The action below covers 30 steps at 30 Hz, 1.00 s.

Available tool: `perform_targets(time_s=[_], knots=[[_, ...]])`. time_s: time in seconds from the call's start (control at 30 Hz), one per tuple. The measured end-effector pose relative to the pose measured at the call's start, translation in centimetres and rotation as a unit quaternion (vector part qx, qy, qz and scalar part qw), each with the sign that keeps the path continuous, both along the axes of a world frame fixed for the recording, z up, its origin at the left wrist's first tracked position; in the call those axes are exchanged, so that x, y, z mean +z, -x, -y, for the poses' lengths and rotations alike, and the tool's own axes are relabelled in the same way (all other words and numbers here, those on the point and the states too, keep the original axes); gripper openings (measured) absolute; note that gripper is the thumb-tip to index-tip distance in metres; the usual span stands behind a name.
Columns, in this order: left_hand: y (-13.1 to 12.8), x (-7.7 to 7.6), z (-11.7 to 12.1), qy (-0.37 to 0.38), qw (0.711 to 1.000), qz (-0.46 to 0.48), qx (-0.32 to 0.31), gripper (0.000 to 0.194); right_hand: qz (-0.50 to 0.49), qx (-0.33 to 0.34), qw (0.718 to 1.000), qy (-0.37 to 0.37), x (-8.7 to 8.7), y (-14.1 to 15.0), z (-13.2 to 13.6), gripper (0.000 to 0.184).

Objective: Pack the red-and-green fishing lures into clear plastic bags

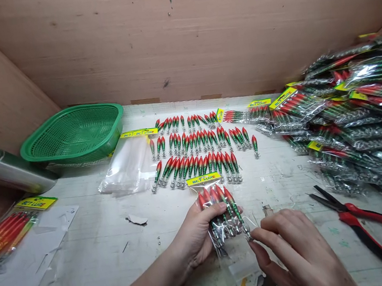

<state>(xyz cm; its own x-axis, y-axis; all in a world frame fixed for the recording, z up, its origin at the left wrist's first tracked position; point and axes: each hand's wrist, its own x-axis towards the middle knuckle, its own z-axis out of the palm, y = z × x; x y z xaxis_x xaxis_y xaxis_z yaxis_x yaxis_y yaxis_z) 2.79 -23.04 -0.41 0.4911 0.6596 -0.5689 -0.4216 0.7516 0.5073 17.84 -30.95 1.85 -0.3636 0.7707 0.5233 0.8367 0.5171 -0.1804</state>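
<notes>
The lures (232, 200) are red and green, seemingly speckled.

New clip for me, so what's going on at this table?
The person's left hand holds a clear bag of red-and-green lures, while the right hand pinches the hooked end of the rightmost lure. Whether it is fully inside is unclear. Loose lures lie in three rows beyond, with flat clear bags to their left and a pile of filled bags to the right.
</notes>
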Motion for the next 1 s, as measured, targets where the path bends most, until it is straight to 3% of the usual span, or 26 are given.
perform_targets(time_s=[0.23,0.43,0.67,1.0], knots=[[-0.2,0.4,0.0,0.006,1.0,-0.012,0.001,0.025,-0.023,-0.039,0.999,-0.008,-0.5,-0.2,0.0,0.013],[-0.1,-0.4,-0.2,0.004,1.0,-0.009,0.029,0.023,-0.032,-0.027,0.999,-0.017,-0.9,0.3,0.6,0.017],[0.0,-0.5,0.0,-0.001,1.0,-0.016,0.019,0.025,-0.038,-0.025,0.999,-0.007,-1.2,0.4,0.9,0.015],[0.0,-0.3,-0.1,-0.017,1.0,-0.011,0.005,0.035,-0.088,-0.077,0.993,0.02,-1.2,-0.2,0.8,0.011]])
